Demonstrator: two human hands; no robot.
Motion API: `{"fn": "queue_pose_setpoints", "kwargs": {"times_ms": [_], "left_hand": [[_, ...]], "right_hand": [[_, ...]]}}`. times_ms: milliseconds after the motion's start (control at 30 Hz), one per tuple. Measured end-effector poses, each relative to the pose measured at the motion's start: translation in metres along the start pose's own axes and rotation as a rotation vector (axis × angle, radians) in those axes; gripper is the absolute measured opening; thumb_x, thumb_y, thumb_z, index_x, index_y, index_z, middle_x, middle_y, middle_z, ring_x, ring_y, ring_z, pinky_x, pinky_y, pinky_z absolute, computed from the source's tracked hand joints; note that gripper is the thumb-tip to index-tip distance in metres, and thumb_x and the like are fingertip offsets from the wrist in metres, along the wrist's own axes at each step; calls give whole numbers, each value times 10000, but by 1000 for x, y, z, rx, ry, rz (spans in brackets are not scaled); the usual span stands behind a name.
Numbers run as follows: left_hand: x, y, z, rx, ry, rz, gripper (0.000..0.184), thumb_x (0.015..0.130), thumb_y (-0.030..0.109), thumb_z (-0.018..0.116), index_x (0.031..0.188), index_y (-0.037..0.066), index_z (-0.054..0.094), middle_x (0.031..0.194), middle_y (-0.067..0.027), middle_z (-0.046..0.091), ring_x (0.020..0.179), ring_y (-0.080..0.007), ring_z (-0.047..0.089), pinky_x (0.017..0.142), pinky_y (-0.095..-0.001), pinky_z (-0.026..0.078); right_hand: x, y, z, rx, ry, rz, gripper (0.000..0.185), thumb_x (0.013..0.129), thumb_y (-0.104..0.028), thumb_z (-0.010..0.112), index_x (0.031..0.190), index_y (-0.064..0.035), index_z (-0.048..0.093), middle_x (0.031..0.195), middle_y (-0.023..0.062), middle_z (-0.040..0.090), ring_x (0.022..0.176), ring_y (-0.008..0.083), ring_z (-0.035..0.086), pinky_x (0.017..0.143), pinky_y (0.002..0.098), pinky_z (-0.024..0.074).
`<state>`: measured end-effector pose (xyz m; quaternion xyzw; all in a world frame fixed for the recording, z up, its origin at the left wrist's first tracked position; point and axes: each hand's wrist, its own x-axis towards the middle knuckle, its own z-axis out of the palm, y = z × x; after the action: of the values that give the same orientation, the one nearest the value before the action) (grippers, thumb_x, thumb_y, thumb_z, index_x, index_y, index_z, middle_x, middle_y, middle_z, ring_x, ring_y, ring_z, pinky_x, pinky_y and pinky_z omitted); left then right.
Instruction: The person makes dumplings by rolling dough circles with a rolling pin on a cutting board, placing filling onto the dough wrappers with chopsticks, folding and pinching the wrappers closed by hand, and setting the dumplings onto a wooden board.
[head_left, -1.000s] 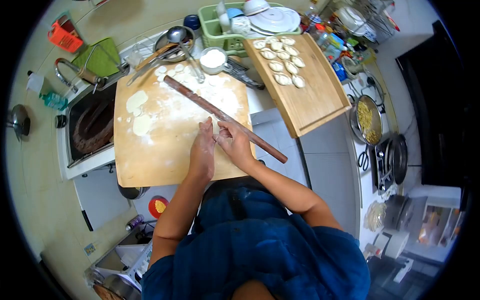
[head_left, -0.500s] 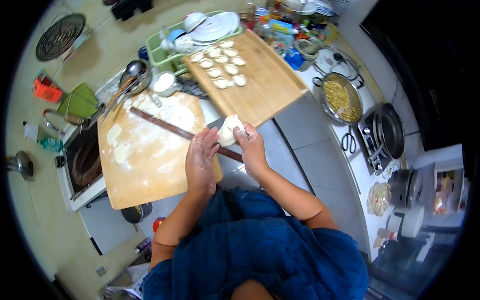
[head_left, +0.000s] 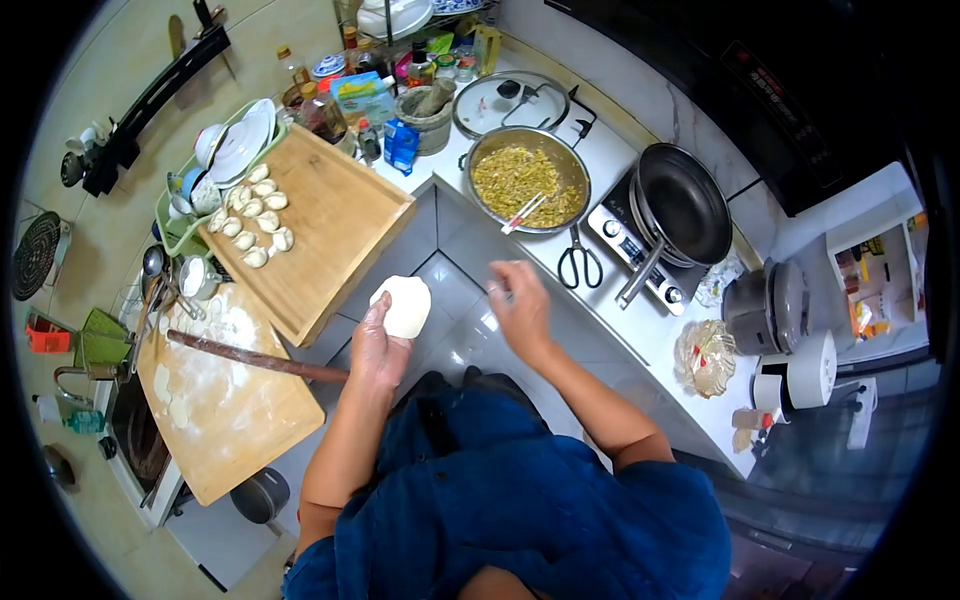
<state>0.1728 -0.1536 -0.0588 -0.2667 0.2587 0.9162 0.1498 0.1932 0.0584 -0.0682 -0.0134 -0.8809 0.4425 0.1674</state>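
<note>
A round, flat white dumpling wrapper (head_left: 407, 308) lies across the palm and fingers of my left hand (head_left: 376, 350), whose thumb presses its left edge. My right hand (head_left: 521, 312) is in the air to the right of the wrapper, slightly blurred, fingers loosely bent and apart with nothing visible in them. Beyond it stands a metal pan of chopped yellow-green filling (head_left: 525, 170), with chopsticks (head_left: 525, 212) lying in it. Folded dumplings (head_left: 250, 220) sit in rows on a wooden board (head_left: 325, 215). A rolling pin (head_left: 255, 358) lies across the floured board (head_left: 245, 430), which also bears flat wrappers.
Scissors (head_left: 579, 260) lie beside the pan. A frying pan (head_left: 683, 205) stands on a portable stove (head_left: 632, 250). Behind are a glass lid (head_left: 510, 100), a stone mortar (head_left: 425, 122) and bottles. A green dish rack (head_left: 172, 225) stands at the left.
My view has turned right towards the pan. My right hand has let go of the wrapper and moved away to the right. The wrapper now lies flat on my left hand.
</note>
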Motion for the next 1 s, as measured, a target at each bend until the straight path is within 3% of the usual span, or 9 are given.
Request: {"fn": "queue_pose_setpoints", "kwargs": {"times_ms": [100, 300, 333, 433, 467, 533, 733, 833, 1000], "left_hand": [[18, -26, 15, 40, 20, -33, 300, 939, 117, 537, 1205, -15, 501, 1190, -145, 591, 1103, -289, 589, 980, -433, 487], [43, -52, 36, 177, -27, -139, 304, 928, 154, 562, 1188, 3, 517, 1181, -135, 595, 1079, -281, 600, 972, -429, 479], [48, -52, 37, 179, -33, -153, 303, 928, 154, 560, 1187, 2, 517, 1179, -136, 595, 1079, -281, 600, 972, -428, 480], [66, -51, 36, 182, -36, -160, 314, 921, 158, 545, 1194, 6, 507, 1181, -178, 600, 1078, -330, 603, 969, -435, 485], [72, -49, 36, 181, -35, -156, 321, 918, 159, 538, 1198, 9, 502, 1183, -198, 603, 1078, -354, 605, 968, -438, 488], [81, -46, 40, 206, -14, -153, 329, 910, 161, 547, 1201, 12, 502, 1178, -194, 606, 1077, -346, 608, 963, -432, 492], [106, -38, 37, 268, 6, -148, 350, 905, 184, 562, 1210, 22, 506, 1167, -173, 618, 1065, -312, 619, 946, -411, 503], [117, -30, 36, 265, 16, -166, 325, 907, 174, 579, 1188, 23, 520, 1153, -122, 614, 1055, -276, 615, 937, -402, 498], [136, -30, 35, 280, -3, -156, 353, 931, 213, 536, 1218, 12, 500, 1185, -163, 605, 1087, -306, 599, 967, -419, 478]], "right_hand": [[23, 61, -19, -452, 103, -48, 532, 741, -58, 689, 1250, -103, 539, 1008, 103, 542, 957, 305, 544, 787, 410, 472], [78, 124, 2, -504, -75, -253, 615, 715, -78, 722, 1291, -162, 523, 966, 97, 525, 919, 282, 533, 764, 393, 477], [86, 127, 8, -468, -38, -317, 453, 699, -87, 739, 1129, -118, 599, 904, 100, 522, 851, 280, 529, 736, 389, 467], [103, 143, 22, -558, -58, -342, 255, 718, -86, 716, 947, -93, 606, 896, 98, 527, 848, 278, 535, 710, 399, 464], [107, 148, 22, -539, 4, -390, 74, 760, -106, 625, 822, -96, 585, 860, 89, 533, 820, 253, 553, 658, 387, 478], [121, 153, 15, -507, 59, -359, 56, 785, -128, 619, 816, -91, 590, 832, 97, 530, 814, 261, 552, 666, 394, 476], [168, 177, -37, -365, 176, 125, 382, 945, -358, 496, 895, -7, 637, 974, 193, 594, 877, 371, 585, 792, 456, 456], [176, 174, -73, -119, 37, 407, 498, 961, -446, 428, 861, -10, 648, 801, 179, 636, 789, 367, 600, 782, 435, 467], [166, 176, -104, 17, 39, 507, 481, 976, -433, 430, 867, -13, 637, 730, 95, 623, 631, 178, 589, 612, 311, 471]]}}
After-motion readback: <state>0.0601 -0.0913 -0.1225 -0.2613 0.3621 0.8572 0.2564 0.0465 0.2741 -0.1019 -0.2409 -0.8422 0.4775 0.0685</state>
